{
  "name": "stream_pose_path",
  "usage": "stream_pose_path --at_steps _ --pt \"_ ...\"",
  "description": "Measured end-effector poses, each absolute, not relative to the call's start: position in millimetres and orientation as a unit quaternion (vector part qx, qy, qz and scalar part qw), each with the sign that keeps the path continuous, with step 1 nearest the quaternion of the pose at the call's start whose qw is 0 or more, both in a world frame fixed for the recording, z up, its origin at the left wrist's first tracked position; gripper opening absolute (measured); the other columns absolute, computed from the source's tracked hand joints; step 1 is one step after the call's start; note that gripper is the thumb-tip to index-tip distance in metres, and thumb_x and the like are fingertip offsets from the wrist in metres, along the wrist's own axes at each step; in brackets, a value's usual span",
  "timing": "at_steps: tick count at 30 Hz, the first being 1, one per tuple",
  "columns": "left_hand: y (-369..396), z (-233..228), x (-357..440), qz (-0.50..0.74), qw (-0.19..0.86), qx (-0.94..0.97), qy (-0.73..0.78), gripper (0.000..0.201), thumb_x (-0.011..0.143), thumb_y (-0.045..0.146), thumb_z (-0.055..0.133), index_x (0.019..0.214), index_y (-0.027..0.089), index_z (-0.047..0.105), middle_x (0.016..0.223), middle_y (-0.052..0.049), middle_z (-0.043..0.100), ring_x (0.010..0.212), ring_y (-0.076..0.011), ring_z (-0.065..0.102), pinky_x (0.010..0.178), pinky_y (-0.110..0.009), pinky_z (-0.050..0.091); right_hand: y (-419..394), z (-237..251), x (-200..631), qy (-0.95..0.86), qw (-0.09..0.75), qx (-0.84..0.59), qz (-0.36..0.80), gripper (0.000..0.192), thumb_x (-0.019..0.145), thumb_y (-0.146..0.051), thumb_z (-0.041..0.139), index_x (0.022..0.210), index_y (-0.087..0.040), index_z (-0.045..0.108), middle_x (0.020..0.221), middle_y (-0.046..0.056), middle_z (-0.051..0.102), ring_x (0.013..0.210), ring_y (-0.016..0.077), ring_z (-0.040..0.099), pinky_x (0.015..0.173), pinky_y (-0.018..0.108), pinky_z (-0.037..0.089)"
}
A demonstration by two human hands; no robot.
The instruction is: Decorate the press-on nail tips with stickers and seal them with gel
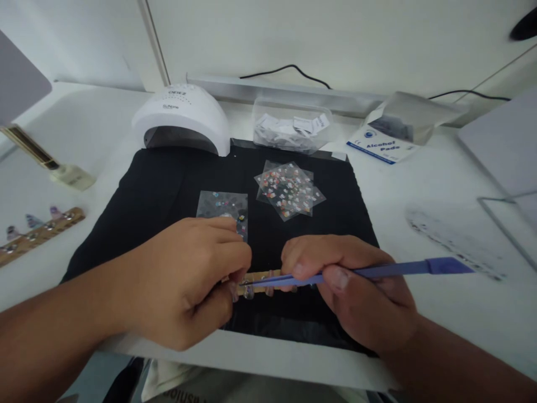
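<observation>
My left hand (193, 280) is curled over the left end of a wooden stick (260, 275) carrying false nail tips, pinning it to the black mat (159, 184). My right hand (356, 285) grips blue tweezers (377, 271), whose thin tips point left onto a nail tip on the stick. A clear sticker sheet (222, 206) lies just behind my left hand, partly hidden by my fingers. A fan of several sticker sheets (289, 190) with small coloured decals lies further back on the mat.
A white nail lamp (182, 118) stands at the mat's back left. Behind the mat sit a clear plastic box (293, 126) and an alcohol pads box (386, 143). Another wooden stick with nail tips (37, 232) lies far left. A clear strip (453, 240) lies right.
</observation>
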State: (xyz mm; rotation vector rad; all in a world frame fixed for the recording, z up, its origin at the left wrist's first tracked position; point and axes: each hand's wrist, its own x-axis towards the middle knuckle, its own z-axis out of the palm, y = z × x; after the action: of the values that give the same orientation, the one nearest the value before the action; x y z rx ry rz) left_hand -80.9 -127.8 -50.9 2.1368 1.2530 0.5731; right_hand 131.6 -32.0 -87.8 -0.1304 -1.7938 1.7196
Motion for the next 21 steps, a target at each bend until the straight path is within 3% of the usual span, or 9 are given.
stream_pose_path --at_steps 9,14,21 --pt "-130 -51 -85 0.288 0.346 0.741 0.498 0.012 0.076 0.007 0.045 0.078 0.017 0.051 0.071 0.003 0.050 0.065 -0.0110 0.043 0.058 -0.026 0.033 -34 -84 128 -0.623 0.342 -0.092 0.698 0.021 0.096 -0.029 0.058 0.096 -0.021 0.077 0.072 0.004 0.072 0.065 0.0170 0.067 0.057 0.030 0.055" --pt "-132 -53 -86 0.366 0.433 0.638 0.522 0.008 0.086 0.017 0.046 0.083 0.020 0.053 0.076 0.004 0.050 0.070 -0.0115 0.044 0.062 -0.024 0.037 -34 -78 125 -0.586 0.383 -0.106 0.706 0.021 0.095 -0.029 0.060 0.091 -0.020 0.078 0.070 0.003 0.071 0.064 0.0147 0.068 0.058 0.028 0.058" --pt "-128 -58 -81 0.413 0.545 0.535 0.496 0.005 0.081 0.023 0.056 0.079 0.019 0.055 0.072 0.004 0.050 0.067 -0.0114 0.044 0.059 -0.024 0.035 -36 -76 126 -0.580 0.409 -0.082 0.700 0.023 0.097 -0.028 0.056 0.093 -0.021 0.078 0.074 0.004 0.074 0.065 0.0149 0.068 0.058 0.029 0.060"
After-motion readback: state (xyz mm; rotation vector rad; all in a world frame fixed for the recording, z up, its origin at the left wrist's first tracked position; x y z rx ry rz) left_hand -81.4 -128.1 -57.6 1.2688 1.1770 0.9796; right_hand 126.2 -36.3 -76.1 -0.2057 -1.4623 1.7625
